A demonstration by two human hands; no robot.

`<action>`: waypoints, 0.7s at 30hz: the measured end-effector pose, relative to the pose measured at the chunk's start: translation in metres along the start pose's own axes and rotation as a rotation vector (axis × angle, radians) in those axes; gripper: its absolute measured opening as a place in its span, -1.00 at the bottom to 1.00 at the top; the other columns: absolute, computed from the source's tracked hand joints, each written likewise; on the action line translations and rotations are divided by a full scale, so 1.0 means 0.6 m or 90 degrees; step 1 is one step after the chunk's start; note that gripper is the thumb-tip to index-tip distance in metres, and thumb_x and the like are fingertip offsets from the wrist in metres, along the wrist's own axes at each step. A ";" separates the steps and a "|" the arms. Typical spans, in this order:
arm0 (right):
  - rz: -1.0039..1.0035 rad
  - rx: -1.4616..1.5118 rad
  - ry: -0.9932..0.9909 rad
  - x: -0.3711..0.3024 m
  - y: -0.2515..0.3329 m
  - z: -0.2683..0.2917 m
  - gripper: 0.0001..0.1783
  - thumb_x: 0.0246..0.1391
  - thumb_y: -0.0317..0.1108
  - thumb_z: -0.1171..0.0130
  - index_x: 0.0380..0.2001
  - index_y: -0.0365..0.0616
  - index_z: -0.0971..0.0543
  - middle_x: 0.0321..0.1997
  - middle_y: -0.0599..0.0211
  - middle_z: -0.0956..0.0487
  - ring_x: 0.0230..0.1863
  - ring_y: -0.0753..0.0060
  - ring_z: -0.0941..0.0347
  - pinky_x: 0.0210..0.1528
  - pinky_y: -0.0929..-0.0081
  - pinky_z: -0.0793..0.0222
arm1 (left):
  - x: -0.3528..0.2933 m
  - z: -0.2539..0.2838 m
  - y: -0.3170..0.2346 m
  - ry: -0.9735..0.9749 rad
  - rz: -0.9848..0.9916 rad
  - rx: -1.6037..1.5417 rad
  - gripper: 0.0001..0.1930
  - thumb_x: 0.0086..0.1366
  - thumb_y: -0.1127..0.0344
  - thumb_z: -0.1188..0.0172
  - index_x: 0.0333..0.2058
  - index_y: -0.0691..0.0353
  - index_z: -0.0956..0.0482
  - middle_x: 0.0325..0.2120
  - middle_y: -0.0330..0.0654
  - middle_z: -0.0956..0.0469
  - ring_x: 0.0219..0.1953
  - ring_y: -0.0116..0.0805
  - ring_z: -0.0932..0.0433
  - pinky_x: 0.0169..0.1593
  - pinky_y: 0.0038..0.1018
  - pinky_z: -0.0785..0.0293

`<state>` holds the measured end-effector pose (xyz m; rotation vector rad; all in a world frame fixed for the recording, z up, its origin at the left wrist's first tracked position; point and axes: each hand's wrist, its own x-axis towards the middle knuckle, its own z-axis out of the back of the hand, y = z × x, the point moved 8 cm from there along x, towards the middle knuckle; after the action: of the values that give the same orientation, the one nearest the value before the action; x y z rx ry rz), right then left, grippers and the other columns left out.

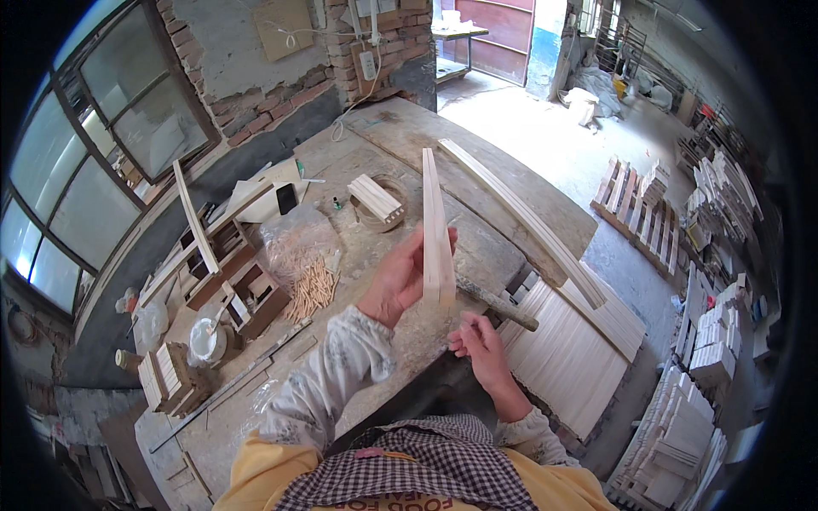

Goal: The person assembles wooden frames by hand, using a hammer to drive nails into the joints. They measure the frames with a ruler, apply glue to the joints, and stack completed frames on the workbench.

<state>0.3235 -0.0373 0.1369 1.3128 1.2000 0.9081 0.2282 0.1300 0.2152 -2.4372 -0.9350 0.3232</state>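
My left hand (398,277) is wrapped around a long pale wooden strip (435,230), which stands tilted up over the bench with its lower end toward me. Lines along the strip suggest more than one piece, but I cannot tell. Just below that end is my right hand (481,345), its fingers curled together; whatever they hold, if anything, is hidden. A round wooden stick (503,308) like a tool handle passes above the right hand, its far end behind the strip. Left of my left hand lies a heap of small wooden dowels (313,289) beside a clear plastic bag (298,234).
A strip bundle (375,198) rests on a round support. Long strips (528,226) lie along the workbench (392,128). Left are a white pot (207,341), a wooden box (256,298) and a phone (286,198). Right stand flat boards (562,358), a pallet (635,213) and wood stacks (673,443).
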 end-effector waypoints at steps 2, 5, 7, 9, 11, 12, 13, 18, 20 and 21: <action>-0.025 -0.002 0.009 -0.005 -0.022 -0.007 -0.53 0.45 -0.17 -0.04 0.24 -0.24 -0.36 -0.16 0.26 -0.65 -0.25 0.54 -0.56 -0.21 0.56 -0.49 | 0.013 -0.036 -0.033 -0.001 -0.025 -0.011 -0.51 0.57 0.03 0.04 0.19 0.34 -0.45 -0.02 -0.06 -0.62 -0.02 -0.25 -0.61 0.07 -0.33 -0.60; -0.049 0.008 0.020 -0.011 -0.036 -0.019 -0.55 0.43 -0.17 -0.05 0.21 -0.26 -0.39 -0.16 0.26 -0.65 -0.26 0.54 -0.56 -0.20 0.56 -0.49 | 0.024 -0.052 -0.060 0.006 -0.052 -0.013 -0.52 0.58 0.07 0.07 0.21 0.37 -0.41 0.01 0.00 -0.58 0.01 -0.20 -0.60 0.09 -0.34 -0.60; -0.055 -0.010 0.032 -0.013 -0.038 -0.023 -0.57 0.45 -0.19 -0.01 0.22 -0.24 -0.39 -0.15 0.26 -0.65 -0.24 0.53 -0.57 -0.17 0.56 -0.49 | 0.029 -0.057 -0.067 0.024 -0.048 -0.078 -0.56 0.57 0.22 0.02 0.24 0.44 -0.33 0.05 0.14 -0.50 0.06 -0.09 -0.56 0.14 -0.32 -0.62; -0.058 -0.024 0.035 -0.013 -0.035 -0.022 -0.58 0.46 -0.20 0.01 0.23 -0.23 -0.39 -0.14 0.25 -0.64 -0.23 0.52 -0.57 -0.15 0.56 -0.49 | 0.034 -0.060 -0.067 0.028 -0.046 -0.078 -0.57 0.57 0.24 0.02 0.24 0.44 -0.33 0.04 0.14 -0.50 0.06 -0.09 -0.56 0.14 -0.34 -0.62; -0.060 -0.033 0.033 -0.014 -0.031 -0.019 -0.58 0.46 -0.19 0.01 0.21 -0.23 -0.41 -0.14 0.25 -0.65 -0.23 0.53 -0.57 -0.15 0.57 -0.49 | 0.035 -0.060 -0.066 0.027 -0.049 -0.075 -0.57 0.57 0.23 0.03 0.24 0.43 -0.33 0.04 0.14 -0.50 0.06 -0.08 -0.56 0.14 -0.35 -0.62; -0.059 -0.033 0.029 -0.014 -0.031 -0.017 -0.58 0.46 -0.18 -0.01 0.20 -0.24 -0.42 -0.15 0.25 -0.65 -0.24 0.53 -0.57 -0.16 0.56 -0.49 | 0.034 -0.060 -0.066 0.025 -0.052 -0.071 -0.57 0.57 0.23 0.03 0.24 0.43 -0.33 0.03 0.14 -0.50 0.06 -0.08 -0.56 0.14 -0.35 -0.63; -0.057 -0.033 0.026 -0.013 -0.033 -0.014 -0.57 0.45 -0.16 -0.03 0.19 -0.25 -0.43 -0.16 0.26 -0.65 -0.25 0.53 -0.57 -0.18 0.56 -0.48 | 0.033 -0.059 -0.067 0.022 -0.056 -0.066 -0.56 0.57 0.22 0.03 0.24 0.44 -0.33 0.03 0.13 -0.50 0.06 -0.08 -0.57 0.14 -0.36 -0.63; -0.066 -0.030 0.028 -0.014 -0.053 -0.012 -0.58 0.43 -0.14 -0.05 0.15 -0.23 -0.46 -0.16 0.27 -0.65 -0.25 0.53 -0.58 -0.21 0.55 -0.47 | 0.019 -0.036 -0.043 -0.009 -0.005 0.012 -0.47 0.56 0.03 0.03 0.20 0.42 -0.37 -0.03 0.08 -0.55 0.02 -0.10 -0.58 0.11 -0.30 -0.64; -0.073 -0.026 0.025 -0.012 -0.063 -0.014 -0.60 0.43 -0.15 -0.05 0.13 -0.23 -0.48 -0.17 0.28 -0.65 -0.26 0.54 -0.57 -0.22 0.56 -0.47 | 0.001 -0.009 -0.016 -0.018 0.060 0.049 -0.44 0.53 -0.08 0.03 0.12 0.38 -0.44 -0.08 0.05 -0.59 -0.07 -0.13 -0.63 0.07 -0.26 -0.64; -0.068 -0.029 0.020 -0.009 -0.070 -0.014 -0.61 0.42 -0.16 -0.06 0.11 -0.23 -0.48 -0.17 0.28 -0.65 -0.27 0.54 -0.57 -0.23 0.56 -0.47 | -0.009 0.016 0.005 -0.037 0.101 0.052 -0.50 0.53 -0.03 0.00 0.08 0.37 -0.45 -0.11 0.03 -0.59 -0.11 -0.15 -0.64 0.04 -0.27 -0.65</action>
<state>0.3084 -0.0450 0.0972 1.1913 1.2549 0.8770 0.2222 0.1280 0.2055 -2.4425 -0.7372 0.4806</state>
